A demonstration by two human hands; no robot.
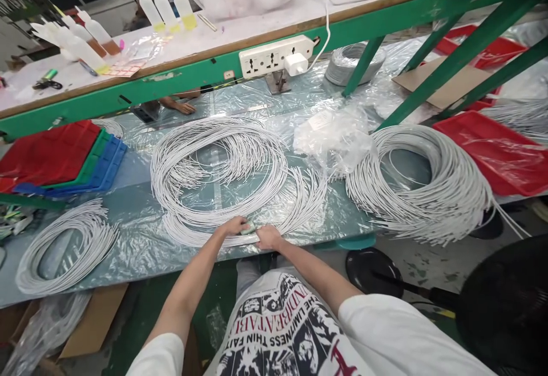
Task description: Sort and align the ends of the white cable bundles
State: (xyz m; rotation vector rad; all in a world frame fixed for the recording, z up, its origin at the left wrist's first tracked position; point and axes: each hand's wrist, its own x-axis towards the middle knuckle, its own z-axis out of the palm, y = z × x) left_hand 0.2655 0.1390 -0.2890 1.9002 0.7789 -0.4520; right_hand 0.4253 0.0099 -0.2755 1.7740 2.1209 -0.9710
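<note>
A bundle of thin white cables lies along the table's front edge, directly before me. My right hand is closed around this bundle. Just left of it, my left hand is closed at a small pale green piece, pressed close to the cables; its exact kind is too small to make out. Behind both hands spreads a large loose coil of white cables. Cut cable ends fan out to the right of my right hand.
A thick grey-white cable coil lies right, a smaller coil left. Stacked trays stand at left. A crumpled plastic bag lies behind. The green shelf beam carries a power strip. Another person's hand shows beneath it.
</note>
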